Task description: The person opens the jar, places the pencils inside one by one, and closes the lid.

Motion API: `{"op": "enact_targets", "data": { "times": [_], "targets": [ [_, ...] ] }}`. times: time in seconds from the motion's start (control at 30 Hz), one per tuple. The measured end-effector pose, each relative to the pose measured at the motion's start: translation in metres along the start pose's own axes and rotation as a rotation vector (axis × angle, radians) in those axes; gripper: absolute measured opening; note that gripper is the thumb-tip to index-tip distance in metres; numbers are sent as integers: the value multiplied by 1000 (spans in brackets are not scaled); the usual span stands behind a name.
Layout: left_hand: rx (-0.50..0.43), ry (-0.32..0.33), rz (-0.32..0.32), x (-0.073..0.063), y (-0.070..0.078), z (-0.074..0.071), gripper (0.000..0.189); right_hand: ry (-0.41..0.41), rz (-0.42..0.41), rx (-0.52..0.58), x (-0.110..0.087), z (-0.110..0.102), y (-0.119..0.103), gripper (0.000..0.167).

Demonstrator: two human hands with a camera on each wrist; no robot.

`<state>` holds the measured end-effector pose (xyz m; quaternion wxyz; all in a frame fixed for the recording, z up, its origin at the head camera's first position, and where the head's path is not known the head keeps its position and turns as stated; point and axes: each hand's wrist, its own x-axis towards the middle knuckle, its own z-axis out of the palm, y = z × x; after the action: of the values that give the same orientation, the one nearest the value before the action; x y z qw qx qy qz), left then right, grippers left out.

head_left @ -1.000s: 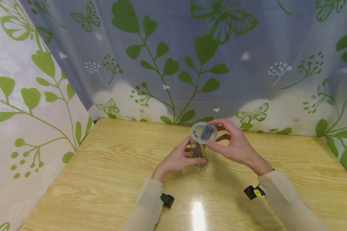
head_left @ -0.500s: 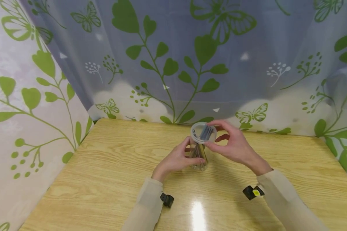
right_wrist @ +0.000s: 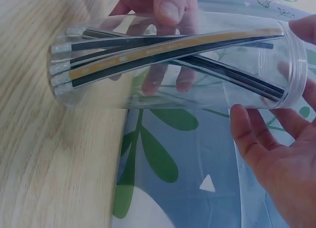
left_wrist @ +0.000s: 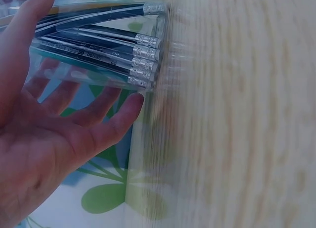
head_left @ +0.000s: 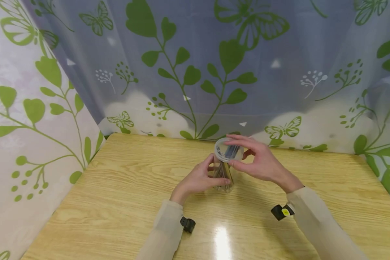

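Observation:
A clear plastic jar (head_left: 217,184) stands upright on the wooden table. Inside it lean several pencils (right_wrist: 148,50), mostly dark with one yellow-orange, their silver-ferruled ends down at the base. My left hand (head_left: 198,178) holds the jar's body from the left, thumb across the near side and fingers behind. A round translucent lid (head_left: 221,158) sits at the jar's mouth. With the thumb at the lid's near edge and the other fingers over its far side, my right hand (head_left: 261,160) grips it. In the right wrist view the right fingers curve around that rim.
The wood-grain table (head_left: 123,202) extends on both sides of the jar. Behind it hangs a blue-grey curtain (head_left: 195,115) with green leaves and butterflies, and a pale patterned curtain (head_left: 22,151) borders the left.
My right hand has shifted slightly left, its index finger now reaching further across the lid's far side. The left hand and the jar have stayed in place.

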<state>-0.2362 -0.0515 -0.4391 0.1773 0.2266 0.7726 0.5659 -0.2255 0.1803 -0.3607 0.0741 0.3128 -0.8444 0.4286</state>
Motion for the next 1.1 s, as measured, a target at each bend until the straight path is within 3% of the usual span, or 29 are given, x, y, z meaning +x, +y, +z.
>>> {"op": "enact_targets", "data": {
  "times": [0.43, 0.67, 0.83, 1.1],
  "targets": [
    [41, 7, 36, 0, 0, -2, 80, 103, 86, -95, 6, 13, -10, 42],
    [33, -1, 30, 1, -3, -1, 73, 55, 62, -75, 3, 9, -7, 48],
    [30, -3, 26, 0, -2, -1, 78, 16, 21, -17, 1, 5, -4, 53],
    [30, -3, 25, -1, -2, -1, 82, 35, 22, 23, 0, 5, 1, 45]
  ]
}}
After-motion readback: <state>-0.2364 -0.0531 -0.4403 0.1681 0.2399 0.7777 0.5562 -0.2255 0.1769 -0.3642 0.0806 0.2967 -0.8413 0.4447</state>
